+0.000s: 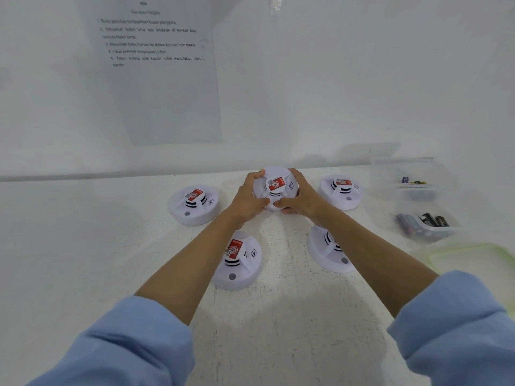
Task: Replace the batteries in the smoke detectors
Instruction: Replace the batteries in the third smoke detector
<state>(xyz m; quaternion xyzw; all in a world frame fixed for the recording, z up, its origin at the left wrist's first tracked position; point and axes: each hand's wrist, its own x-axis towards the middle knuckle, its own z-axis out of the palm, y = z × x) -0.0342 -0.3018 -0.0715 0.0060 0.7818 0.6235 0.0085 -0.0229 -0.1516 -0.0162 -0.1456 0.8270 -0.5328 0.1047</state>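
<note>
Several white round smoke detectors with red labels lie on a white table (83,246). The far middle smoke detector (276,188) is gripped from both sides: my left hand (248,197) curls round its left edge and my right hand (299,196) curls round its right edge, thumbs meeting at its near rim. Other detectors sit at the left (195,204), the near left (238,259), the near right (328,252) under my right forearm, and the far right (341,190).
Two clear plastic boxes stand at the right: a far box (412,182) with a few batteries and a nearer box (426,224) with several black batteries. A pale green lid (473,260) lies at the right edge. A printed instruction sheet (161,65) hangs on the wall.
</note>
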